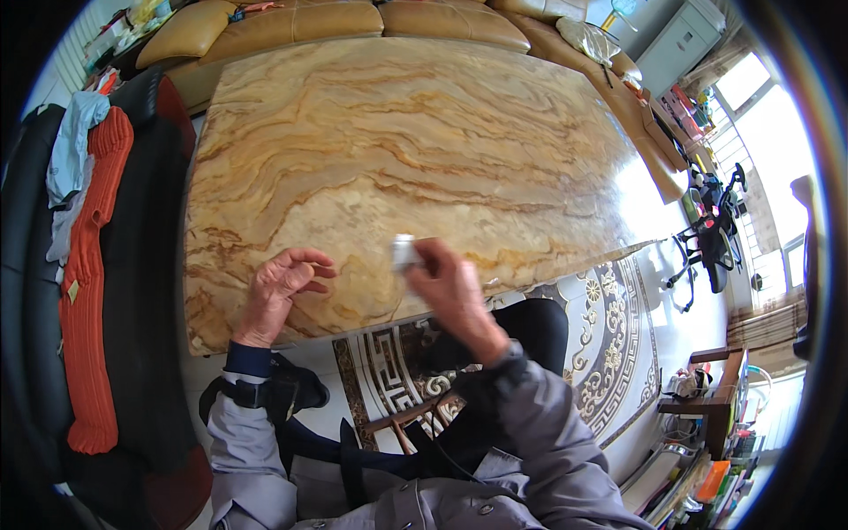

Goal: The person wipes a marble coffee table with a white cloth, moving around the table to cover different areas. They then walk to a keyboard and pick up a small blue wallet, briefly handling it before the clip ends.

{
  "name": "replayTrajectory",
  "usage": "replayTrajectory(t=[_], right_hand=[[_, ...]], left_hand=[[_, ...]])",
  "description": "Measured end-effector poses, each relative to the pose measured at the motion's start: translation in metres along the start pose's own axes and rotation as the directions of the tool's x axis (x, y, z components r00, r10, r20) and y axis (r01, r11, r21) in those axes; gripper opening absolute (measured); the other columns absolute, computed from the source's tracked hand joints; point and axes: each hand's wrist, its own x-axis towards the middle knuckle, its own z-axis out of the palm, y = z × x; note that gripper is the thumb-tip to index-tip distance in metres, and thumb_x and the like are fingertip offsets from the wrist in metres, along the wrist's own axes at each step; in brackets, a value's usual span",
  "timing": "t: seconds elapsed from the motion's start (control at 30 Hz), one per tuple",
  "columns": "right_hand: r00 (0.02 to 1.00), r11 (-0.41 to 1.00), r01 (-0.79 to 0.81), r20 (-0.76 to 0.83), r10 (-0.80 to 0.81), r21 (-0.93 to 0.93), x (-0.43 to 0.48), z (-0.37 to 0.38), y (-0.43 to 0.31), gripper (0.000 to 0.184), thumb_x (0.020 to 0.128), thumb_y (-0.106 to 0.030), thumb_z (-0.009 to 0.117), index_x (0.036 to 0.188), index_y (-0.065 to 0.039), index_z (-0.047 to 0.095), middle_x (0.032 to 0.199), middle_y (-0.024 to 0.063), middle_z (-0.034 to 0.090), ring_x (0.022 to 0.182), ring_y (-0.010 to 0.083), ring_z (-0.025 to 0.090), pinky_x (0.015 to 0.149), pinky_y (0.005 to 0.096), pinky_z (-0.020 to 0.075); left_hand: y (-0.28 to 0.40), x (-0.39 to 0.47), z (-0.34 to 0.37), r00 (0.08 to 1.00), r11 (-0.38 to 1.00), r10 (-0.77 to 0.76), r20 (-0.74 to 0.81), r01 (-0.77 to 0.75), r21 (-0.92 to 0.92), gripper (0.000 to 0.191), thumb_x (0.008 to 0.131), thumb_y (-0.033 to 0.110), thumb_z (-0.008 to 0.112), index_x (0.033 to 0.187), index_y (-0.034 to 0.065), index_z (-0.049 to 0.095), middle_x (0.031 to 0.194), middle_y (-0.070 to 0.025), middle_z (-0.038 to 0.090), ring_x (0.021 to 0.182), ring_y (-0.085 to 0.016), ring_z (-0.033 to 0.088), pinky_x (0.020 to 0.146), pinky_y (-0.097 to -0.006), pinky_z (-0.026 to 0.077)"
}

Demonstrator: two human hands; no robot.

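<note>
A marble-patterned table (397, 152) with brown and orange veins spreads before me. Over its near edge, my right hand (447, 278) grips a small white object (403, 252) between thumb and fingers; motion blur hides what it is. Whether the object touches the tabletop, I cannot tell. To the left, my left hand (285, 285) is raised over the near left part of the table, fingers apart and curved towards the right hand, with nothing in it.
A black sofa (149, 265) bearing an orange ribbed cloth (96, 285) stands at the left. Tan leather sofas (450, 23) line the far side. A wheeled black frame (712, 245) and a wooden shelf (712, 411) stand at the right. My knee (540, 324) is beside the near table edge.
</note>
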Motion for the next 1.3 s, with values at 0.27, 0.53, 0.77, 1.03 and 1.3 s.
replayTrajectory(t=[0.27, 0.53, 0.77, 1.03, 1.3], right_hand=[[0.976, 0.753, -0.106, -0.214, -0.047, -0.649, -0.037, -0.096, 0.04, 0.024, 0.081, -0.013, 0.065, 0.102, -0.003, 0.067, 0.094, 0.0175, 0.068, 0.085, 0.0347, 0.066, 0.073, 0.0442, 0.053], [0.976, 0.927, -0.184, 0.047, 0.211, -0.328, -0.073, -0.085, 0.014, 0.045, 0.082, -0.012, 0.067, 0.125, -0.001, 0.057, 0.087, 0.0178, 0.07, 0.078, 0.0321, 0.07, 0.071, 0.0397, 0.0545], [0.943, 0.871, -0.288, 0.04, 0.33, -0.398, -0.062, -0.094, 0.038, 0.052, 0.086, -0.016, 0.07, 0.131, -0.001, 0.05, 0.081, 0.016, 0.07, 0.073, 0.0292, 0.069, 0.068, 0.0379, 0.0536], [0.943, 0.869, -0.303, 0.008, 0.332, -0.391, -0.068, -0.095, 0.041, 0.057, 0.085, -0.011, 0.071, 0.135, -0.001, 0.046, 0.077, 0.0113, 0.068, 0.067, 0.0156, 0.065, 0.064, 0.0309, 0.0521], [0.932, 0.879, -0.333, 0.023, 0.362, -0.341, -0.072, -0.096, 0.047, 0.067, 0.085, -0.028, 0.075, 0.138, -0.001, 0.043, 0.079, 0.0159, 0.07, 0.073, 0.0324, 0.069, 0.068, 0.042, 0.0521]], left_hand=[[-0.001, 0.007, -0.01, 0.982, 0.992, 0.126, -0.139, -0.128, -0.005, 0.03, 0.096, 0.024, 0.066, 0.115, 0.0012, 0.064, 0.107, -0.0097, 0.069, 0.098, -0.019, 0.068, 0.081, -0.0292, 0.055], [-0.005, 0.012, -0.014, 0.965, 0.983, 0.181, -0.189, -0.182, 0.009, 0.029, 0.096, 0.023, 0.066, 0.115, 0.0009, 0.064, 0.107, -0.0105, 0.069, 0.097, -0.019, 0.068, 0.08, -0.0294, 0.056], [-0.004, 0.011, -0.017, 0.959, 0.981, 0.193, -0.205, -0.192, 0.023, 0.028, 0.097, 0.022, 0.065, 0.117, 0.0012, 0.063, 0.108, -0.0102, 0.069, 0.096, -0.019, 0.068, 0.08, -0.029, 0.055], [-0.005, 0.011, -0.021, 0.954, 0.98, 0.199, -0.223, -0.2, 0.02, 0.028, 0.097, 0.022, 0.064, 0.116, 0.0015, 0.063, 0.108, -0.0102, 0.069, 0.097, -0.019, 0.068, 0.08, -0.0287, 0.055], [-0.005, 0.012, -0.022, 0.956, 0.979, 0.203, -0.211, -0.199, 0.039, 0.028, 0.098, 0.022, 0.064, 0.116, 0.0015, 0.063, 0.108, -0.0103, 0.069, 0.096, -0.019, 0.068, 0.08, -0.0287, 0.055]])
